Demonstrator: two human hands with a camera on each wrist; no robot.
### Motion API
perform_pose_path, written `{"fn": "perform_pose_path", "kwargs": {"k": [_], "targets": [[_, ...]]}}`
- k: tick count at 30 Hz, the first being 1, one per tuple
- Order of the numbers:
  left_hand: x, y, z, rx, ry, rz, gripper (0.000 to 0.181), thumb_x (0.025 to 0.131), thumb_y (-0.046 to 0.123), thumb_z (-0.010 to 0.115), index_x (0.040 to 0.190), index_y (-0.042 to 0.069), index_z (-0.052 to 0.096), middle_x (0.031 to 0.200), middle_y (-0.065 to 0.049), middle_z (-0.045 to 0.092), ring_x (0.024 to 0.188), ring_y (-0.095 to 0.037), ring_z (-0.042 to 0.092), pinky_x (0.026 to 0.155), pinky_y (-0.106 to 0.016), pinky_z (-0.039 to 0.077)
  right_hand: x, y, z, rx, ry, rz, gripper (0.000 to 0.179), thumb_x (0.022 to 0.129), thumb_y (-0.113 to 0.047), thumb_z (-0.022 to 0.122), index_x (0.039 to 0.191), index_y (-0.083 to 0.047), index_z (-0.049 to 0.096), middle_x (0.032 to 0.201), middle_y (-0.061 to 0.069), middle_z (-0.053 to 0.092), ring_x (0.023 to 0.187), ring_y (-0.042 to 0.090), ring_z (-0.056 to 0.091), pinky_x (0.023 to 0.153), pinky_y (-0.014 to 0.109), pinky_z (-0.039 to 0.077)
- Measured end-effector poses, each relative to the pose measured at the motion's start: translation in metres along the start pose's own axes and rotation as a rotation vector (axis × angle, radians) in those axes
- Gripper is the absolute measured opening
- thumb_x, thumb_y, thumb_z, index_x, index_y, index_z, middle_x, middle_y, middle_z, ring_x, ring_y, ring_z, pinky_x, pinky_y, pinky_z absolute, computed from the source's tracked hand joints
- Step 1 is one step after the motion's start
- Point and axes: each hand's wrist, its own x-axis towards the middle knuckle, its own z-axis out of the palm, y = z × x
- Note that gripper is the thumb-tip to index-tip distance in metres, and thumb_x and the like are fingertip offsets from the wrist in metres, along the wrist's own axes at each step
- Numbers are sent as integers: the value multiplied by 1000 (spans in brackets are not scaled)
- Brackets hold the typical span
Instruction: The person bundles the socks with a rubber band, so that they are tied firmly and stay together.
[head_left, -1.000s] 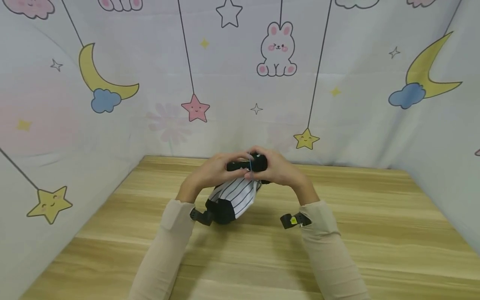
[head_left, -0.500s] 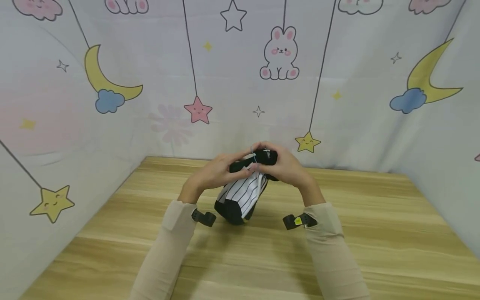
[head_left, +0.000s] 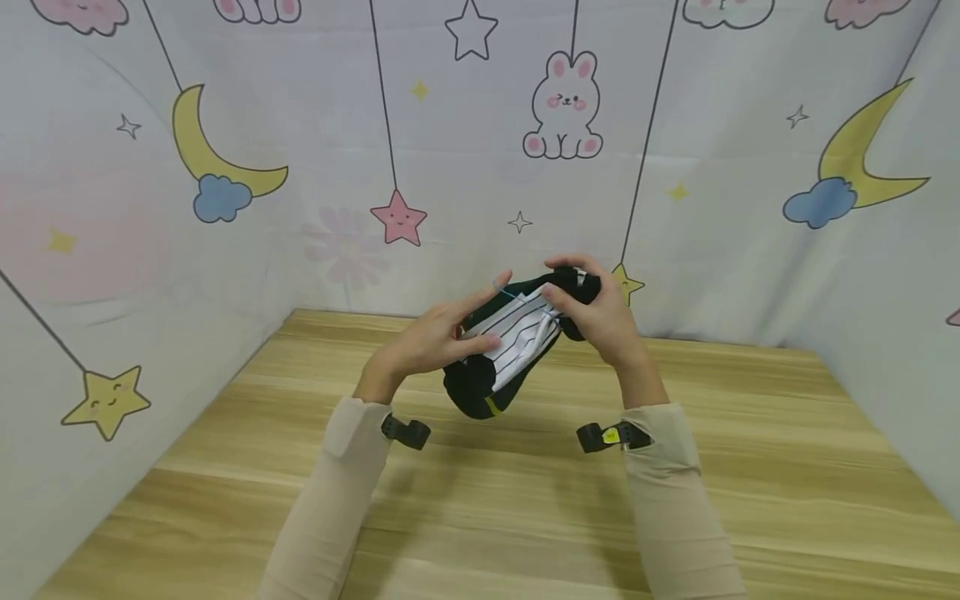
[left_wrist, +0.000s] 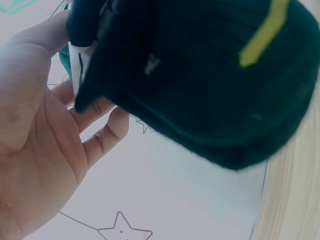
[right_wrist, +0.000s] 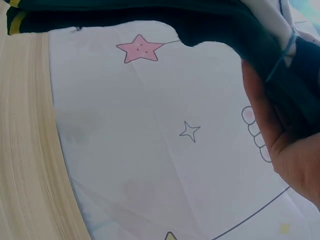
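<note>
A bundle of socks [head_left: 521, 337], white with dark stripes and black ends, is held tilted above the table. My left hand [head_left: 423, 340] holds its lower left part, thumb in front and fingers behind. My right hand [head_left: 609, 321] grips the upper right end. A thin blue band [head_left: 513, 293] runs from near my left fingertips across the bundle; the right wrist view shows the blue band [right_wrist: 282, 57] beside my right fingers. Close up in the left wrist view, a dark green sock [left_wrist: 200, 85] with a yellow stripe hides part of my left fingers.
The wooden table [head_left: 480, 517] spreads beneath my arms. Behind it hangs a white cloth [head_left: 465, 150] printed with stars, moons and bunnies, also covering the sides. Each wrist carries a black camera mount, one on the left wrist [head_left: 407, 433] and one on the right [head_left: 600, 437].
The bundle has risen from near the table and tilted up to the right. My right hand has moved up and right, away from my left hand, leaving more striped fabric showing between them.
</note>
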Motion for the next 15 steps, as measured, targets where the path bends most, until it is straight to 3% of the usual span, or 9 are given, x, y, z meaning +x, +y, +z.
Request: {"fn": "perform_pose_path", "kwargs": {"k": [5, 10, 15], "targets": [[2, 1, 2, 10, -20, -8, 77, 100, 31, 64, 160, 39, 16, 126, -10, 58, 87, -20, 60, 74, -35, 53, 1, 1, -3, 106, 105, 34, 31, 95, -14, 69, 124, -8, 61, 112, 14, 54, 87, 20, 57, 68, 24, 55], [1, 2, 3, -5, -65, -34, 72, 100, 34, 62, 159, 40, 20, 126, -9, 56, 89, -21, 60, 73, -35, 53, 1, -2, 0, 99, 109, 20, 31, 95, -14, 69, 124, -7, 61, 109, 14, 54, 86, 20, 57, 67, 25, 54], [-1, 1, 2, -44, -40, -39, 62, 101, 30, 61, 156, 37, 33, 115, -7, 61, 84, -21, 61, 69, -37, 52, 1, -5, 1, 96, 107, 4, 35, 96, -16, 67, 128, -3, 57, 113, 14, 53, 89, 21, 55, 69, 25, 54]]}}
